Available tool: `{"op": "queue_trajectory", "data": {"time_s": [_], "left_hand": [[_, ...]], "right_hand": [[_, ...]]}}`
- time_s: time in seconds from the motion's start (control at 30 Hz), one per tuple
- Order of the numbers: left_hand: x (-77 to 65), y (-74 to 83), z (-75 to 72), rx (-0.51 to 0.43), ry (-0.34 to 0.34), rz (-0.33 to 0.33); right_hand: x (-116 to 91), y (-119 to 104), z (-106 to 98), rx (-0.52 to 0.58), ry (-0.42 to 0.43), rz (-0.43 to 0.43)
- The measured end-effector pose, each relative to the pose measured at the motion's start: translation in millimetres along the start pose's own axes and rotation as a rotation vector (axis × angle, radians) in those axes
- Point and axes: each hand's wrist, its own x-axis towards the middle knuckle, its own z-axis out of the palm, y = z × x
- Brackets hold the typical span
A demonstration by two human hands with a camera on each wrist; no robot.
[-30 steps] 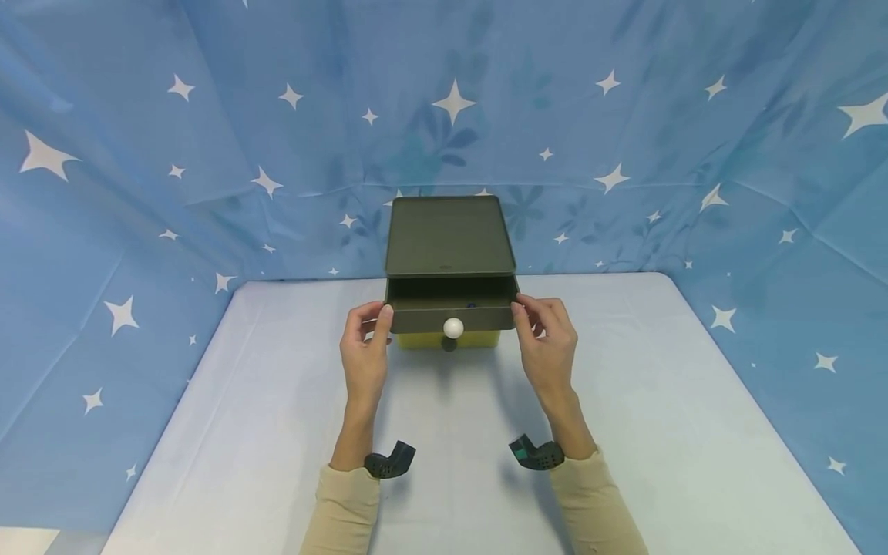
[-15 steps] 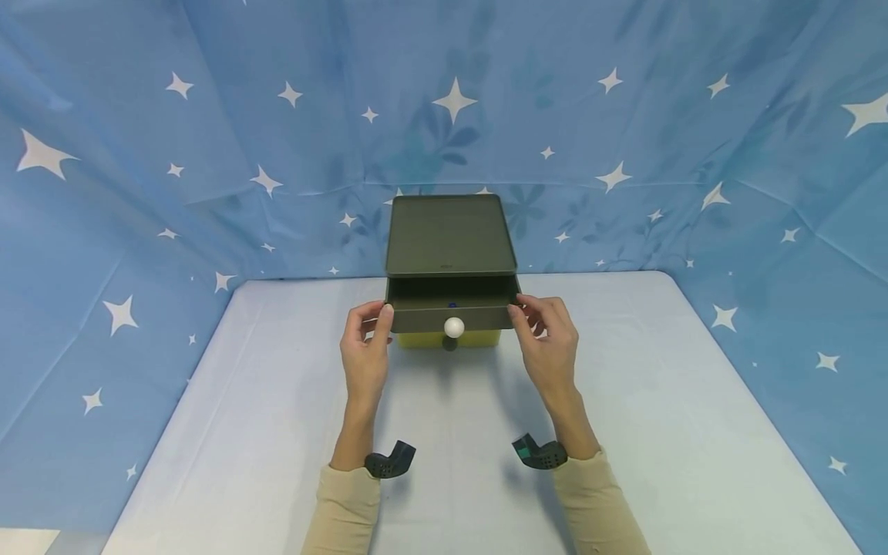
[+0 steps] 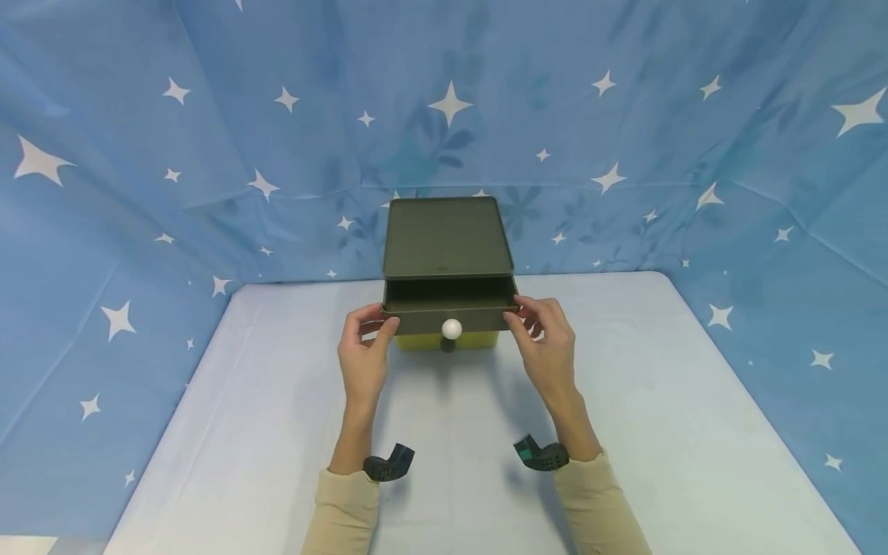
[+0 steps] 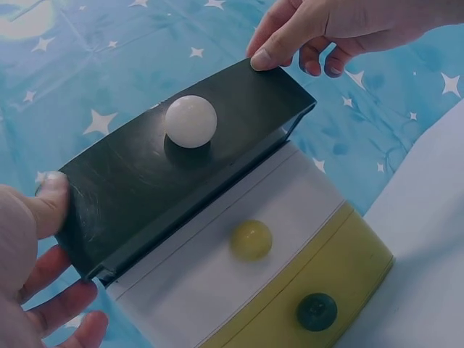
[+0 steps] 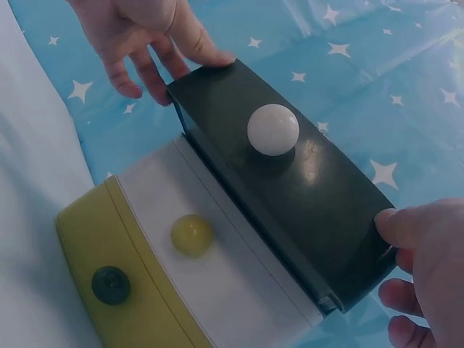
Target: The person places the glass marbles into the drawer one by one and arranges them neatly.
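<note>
A small desktop cabinet with a dark green top (image 3: 447, 235) stands at the table's far edge, its dark green top drawer (image 3: 415, 321) pulled out. A round white knob (image 3: 452, 329) sits on the drawer's front. My left hand (image 3: 363, 366) grips the drawer's left corner, thumb on the front face and fingers along the side. At the right corner my right hand (image 3: 550, 351) pinches the drawer the same way. In the left wrist view, a white drawer (image 4: 196, 279) with a yellow knob (image 4: 251, 240) and a yellow drawer (image 4: 250, 330) with a dark green knob (image 4: 317, 312) are closed below.
The cabinet rests on a white tabletop (image 3: 451, 470) with rounded far corners. A blue curtain (image 3: 277, 139) with white stars hangs behind and along both sides. Dark devices, the left wrist camera (image 3: 390, 462) and right wrist camera (image 3: 541, 453), are strapped to the wrists.
A small blue thing in the drawer shifted left, then dropped out of sight. The left thumb slid down onto the drawer's front, and the right thumb moved slightly inward. The drawer stays pulled out.
</note>
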Motion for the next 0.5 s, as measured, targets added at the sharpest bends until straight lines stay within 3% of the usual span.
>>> {"op": "queue_trajectory", "data": {"time_s": [0.5], "left_hand": [[-1.2, 0.3, -2.1, 0.076, 0.017, 0.096]], "right_hand": [[-1.6, -2.2, -1.2, -0.032, 0.008, 0.031]]}}
